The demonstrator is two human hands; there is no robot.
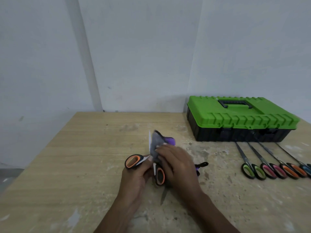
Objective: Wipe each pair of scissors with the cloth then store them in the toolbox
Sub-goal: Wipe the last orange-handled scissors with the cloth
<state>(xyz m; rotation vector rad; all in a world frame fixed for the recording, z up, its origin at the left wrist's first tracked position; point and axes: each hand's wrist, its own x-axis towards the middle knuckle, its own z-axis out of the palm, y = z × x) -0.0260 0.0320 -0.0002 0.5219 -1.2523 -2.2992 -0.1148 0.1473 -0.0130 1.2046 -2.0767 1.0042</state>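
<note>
My left hand (134, 174) grips a pair of orange-and-black scissors (133, 161) by the handles, with the blades spread apart. One blade points up and the other down toward me. My right hand (176, 163) pinches a grey and purple cloth (157, 142) around the upper blade. The green-lidded toolbox (240, 115) stands shut at the back right. Several more scissors (276, 167) lie in a row in front of it, handles toward me.
The wooden table (84, 148) has a worn, patchy surface on its right half. A small black-and-purple object (201, 166) lies just right of my right hand. A white wall runs behind the table, whose left edge drops to the floor.
</note>
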